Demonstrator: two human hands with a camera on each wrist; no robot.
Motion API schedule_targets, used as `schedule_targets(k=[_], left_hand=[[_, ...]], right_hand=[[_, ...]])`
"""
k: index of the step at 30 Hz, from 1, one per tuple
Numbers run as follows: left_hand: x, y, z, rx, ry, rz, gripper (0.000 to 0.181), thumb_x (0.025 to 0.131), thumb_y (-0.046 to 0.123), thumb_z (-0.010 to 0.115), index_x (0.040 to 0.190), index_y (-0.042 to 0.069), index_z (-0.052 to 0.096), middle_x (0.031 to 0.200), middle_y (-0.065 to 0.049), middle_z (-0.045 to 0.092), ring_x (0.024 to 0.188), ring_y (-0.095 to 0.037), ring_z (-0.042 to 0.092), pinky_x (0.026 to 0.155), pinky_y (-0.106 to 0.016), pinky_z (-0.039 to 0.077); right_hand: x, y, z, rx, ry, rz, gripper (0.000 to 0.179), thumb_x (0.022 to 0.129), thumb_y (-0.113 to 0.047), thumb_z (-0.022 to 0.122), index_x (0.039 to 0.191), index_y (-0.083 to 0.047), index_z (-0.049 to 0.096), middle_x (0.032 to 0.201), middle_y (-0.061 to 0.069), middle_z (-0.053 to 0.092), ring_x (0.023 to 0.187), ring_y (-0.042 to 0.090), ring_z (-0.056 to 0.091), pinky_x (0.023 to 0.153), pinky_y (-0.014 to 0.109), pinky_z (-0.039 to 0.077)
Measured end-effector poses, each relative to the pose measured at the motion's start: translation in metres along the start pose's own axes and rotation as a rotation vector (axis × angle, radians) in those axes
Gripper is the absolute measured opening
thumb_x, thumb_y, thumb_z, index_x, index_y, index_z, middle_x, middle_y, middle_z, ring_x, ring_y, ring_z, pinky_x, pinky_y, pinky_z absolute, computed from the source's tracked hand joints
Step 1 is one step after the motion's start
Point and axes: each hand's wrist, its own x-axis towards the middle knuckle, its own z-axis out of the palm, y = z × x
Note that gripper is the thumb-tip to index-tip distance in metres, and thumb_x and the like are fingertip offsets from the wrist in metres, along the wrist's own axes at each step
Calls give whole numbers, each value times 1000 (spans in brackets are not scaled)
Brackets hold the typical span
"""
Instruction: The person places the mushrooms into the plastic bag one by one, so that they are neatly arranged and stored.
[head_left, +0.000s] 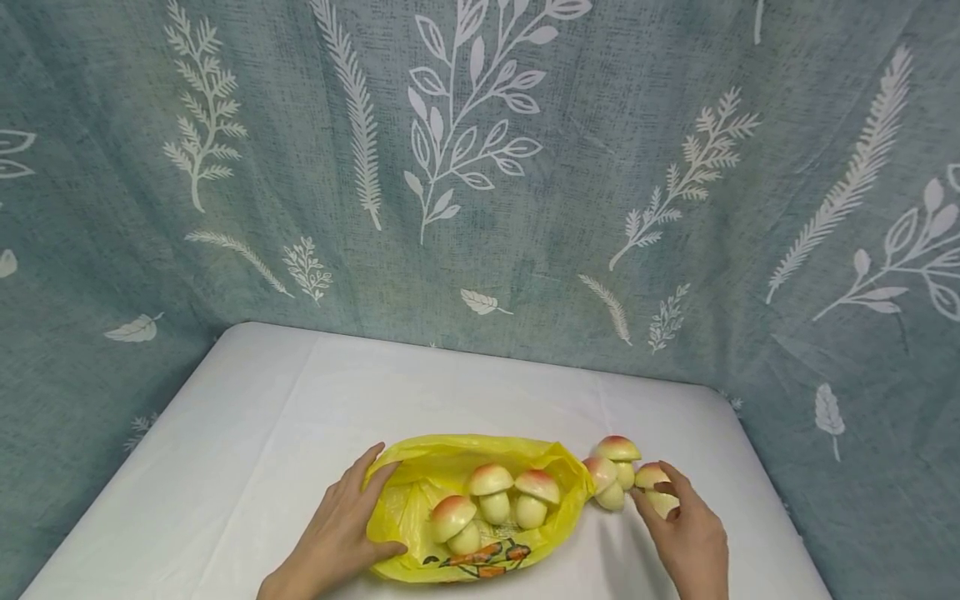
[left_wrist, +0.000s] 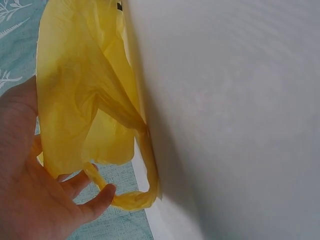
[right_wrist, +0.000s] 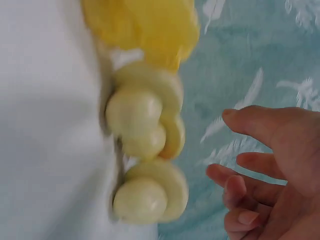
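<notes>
Three mushrooms (head_left: 492,492) in yellow bag (head_left: 407,510), right of left hand (head_left: 337,518): gripping bag's rim with curled fingers; spreading right hand (head_left: 687,529) above nearest of three outside mushrooms (right_wrist: 145,197); seeing gap only from right wrist.

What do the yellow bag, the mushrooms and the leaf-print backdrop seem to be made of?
Yellow bag: thin, slightly glossy plastic film, judging by its creases and translucency.
Mushrooms: smooth, glossy; perhaps painted foam or plastic imitations, given the highlights and even surface, but the core is unclear.
Leaf-print backdrop: probably matte woven cloth, from its threadlike texture and soft folds.
</notes>
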Motion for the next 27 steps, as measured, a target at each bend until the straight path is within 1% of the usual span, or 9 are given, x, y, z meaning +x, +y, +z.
schedule_targets(k=[4,6,8,11,14,16,20,24,27], left_hand=[[0,0,0,-2,3,0,101,60,42,94,143,10,48,157,-16,28,132,-39,42,99,-59,40],[0,1,0,-2,3,0,101,60,42,94,143,10,48,157,-16,27,132,-39,42,99,-59,40],[-1,1,0,-1,1,-1,101,60,42,94,143,9,48,157,-16,27,132,-39,42,99,-59,40],[-1,1,0,-1,-4,-2,100,60,43,94,143,9,48,157,-16,27,132,-39,42,99,-60,40],[-2,1,-1,-2,-9,-3,100,61,43,94,143,10,48,157,-16,28,132,-39,42,99,-60,39],[-2,1,-1,-1,-9,-1,100,60,43,94,143,10,48,157,-16,28,133,-39,42,99,-60,39],[-2,1,-1,-2,-2,8,100,60,43,94,143,9,48,157,-17,28,132,-39,42,98,-61,39],[-2,1,-1,-6,2,13,100,61,43,94,143,9,48,157,-17,28,133,-39,41,99,-61,39],[-2,1,-1,-4,-1,11,100,61,43,94,143,10,48,157,-16,28,133,-38,41,99,-61,39]], right_hand=[[8,20,-5,-24,72,12,57,83,-24,81,130,-1,59,105,22,70,57,17,48,48,31,36],[10,27,-6,-31,86,25,58,82,-26,81,129,0,59,105,22,69,59,18,51,50,32,37],[12,34,-5,-37,72,49,62,82,-31,81,130,1,58,108,24,67,63,21,53,51,34,39],[13,41,-3,-43,4,92,71,81,-38,81,134,2,53,114,28,61,71,28,56,57,43,44],[15,47,1,-44,-106,135,83,81,-44,79,141,2,45,123,33,53,84,37,58,68,54,46],[17,51,4,-45,-172,146,88,82,-48,77,145,3,40,127,34,50,91,41,58,72,58,46],[19,60,12,-47,-234,133,92,84,-49,75,147,4,35,128,36,49,87,36,58,68,51,48],[18,65,19,-33,-229,95,85,86,-41,76,147,2,36,124,35,54,80,30,57,61,41,46],[17,66,22,-20,-206,71,80,87,-32,77,147,1,36,122,34,56,77,28,57,60,38,44]])
